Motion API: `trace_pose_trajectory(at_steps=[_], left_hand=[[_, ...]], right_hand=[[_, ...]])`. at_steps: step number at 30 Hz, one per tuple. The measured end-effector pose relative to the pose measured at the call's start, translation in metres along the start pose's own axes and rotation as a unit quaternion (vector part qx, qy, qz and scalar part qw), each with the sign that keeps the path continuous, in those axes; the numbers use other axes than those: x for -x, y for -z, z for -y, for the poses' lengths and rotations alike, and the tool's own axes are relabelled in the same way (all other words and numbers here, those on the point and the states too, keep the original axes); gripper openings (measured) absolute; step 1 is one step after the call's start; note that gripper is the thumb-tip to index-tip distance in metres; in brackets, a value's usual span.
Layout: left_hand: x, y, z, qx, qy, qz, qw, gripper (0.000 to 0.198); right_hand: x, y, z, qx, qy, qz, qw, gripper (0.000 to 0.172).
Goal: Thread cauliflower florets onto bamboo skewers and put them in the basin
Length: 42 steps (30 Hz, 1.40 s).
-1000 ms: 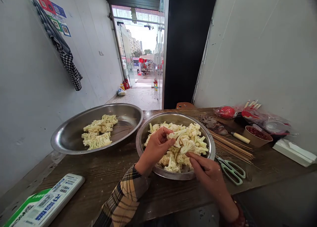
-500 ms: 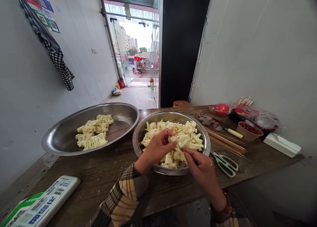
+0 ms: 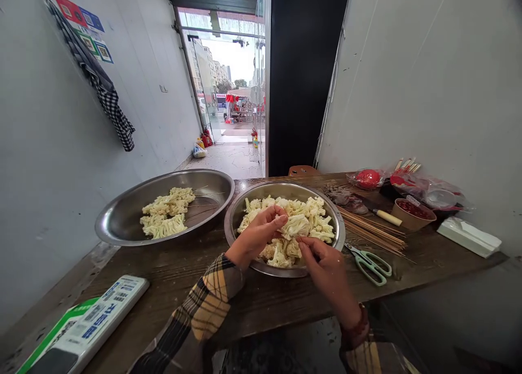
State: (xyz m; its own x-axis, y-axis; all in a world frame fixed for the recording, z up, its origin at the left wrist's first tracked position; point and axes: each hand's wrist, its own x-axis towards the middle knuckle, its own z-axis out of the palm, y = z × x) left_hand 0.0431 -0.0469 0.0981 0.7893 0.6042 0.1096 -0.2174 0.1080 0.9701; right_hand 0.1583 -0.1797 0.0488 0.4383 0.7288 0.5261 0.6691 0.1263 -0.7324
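A round steel bowl (image 3: 338, 230) in front of me is heaped with loose cauliflower florets (image 3: 314, 208). Over its near side my left hand (image 3: 256, 235) pinches one cauliflower floret (image 3: 297, 225) from the left, fingers closed on it. My right hand (image 3: 324, 262) is closed just under and to the right of that floret; a thin skewer seems to be in its fingers, but I cannot make it out. To the left stands a wider steel basin (image 3: 122, 222) holding several skewered cauliflower pieces (image 3: 165, 216).
A bundle of bamboo skewers (image 3: 373, 230) and green-handled scissors (image 3: 369, 262) lie right of the bowl. Further right are a knife (image 3: 381, 216), a paper cup of red stuff (image 3: 414, 213), bagged red items (image 3: 369, 178) and a white box (image 3: 468, 235). A printed box (image 3: 87, 322) sits near left.
My hands have drawn together over the bowl's near side, my right hand rising to meet the floret that my left hand holds. The camera view shifted slightly.
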Motion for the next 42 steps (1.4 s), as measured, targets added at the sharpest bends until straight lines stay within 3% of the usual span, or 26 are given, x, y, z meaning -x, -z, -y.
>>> trace_pose_trajectory(at_steps=[8,12,18,27,36,42], left_hand=[[0.002,-0.003,-0.003,-0.035,0.047,-0.003,0.998,0.032],[0.006,-0.009,-0.005,-0.031,0.027,-0.021,0.999,0.032],[0.013,-0.029,-0.006,0.058,-0.015,-0.056,0.997,0.035],[0.023,-0.047,-0.012,0.065,-0.041,-0.096,0.992,0.035],[0.018,-0.049,-0.015,0.058,-0.055,-0.108,0.991,0.039],[0.010,-0.049,-0.010,0.039,-0.052,-0.109,0.992,0.039]], right_hand=[[-0.003,0.006,0.005,0.011,0.050,0.043,0.998,0.026],[-0.003,0.012,0.006,-0.036,0.042,0.057,0.997,0.026],[-0.003,0.020,0.004,-0.149,0.000,0.091,0.985,0.035],[0.010,0.020,0.000,-0.176,0.018,0.064,0.982,0.036],[-0.001,0.018,0.004,-0.121,0.108,-0.017,0.987,0.028],[-0.003,0.015,-0.002,-0.133,0.092,-0.032,0.986,0.028]])
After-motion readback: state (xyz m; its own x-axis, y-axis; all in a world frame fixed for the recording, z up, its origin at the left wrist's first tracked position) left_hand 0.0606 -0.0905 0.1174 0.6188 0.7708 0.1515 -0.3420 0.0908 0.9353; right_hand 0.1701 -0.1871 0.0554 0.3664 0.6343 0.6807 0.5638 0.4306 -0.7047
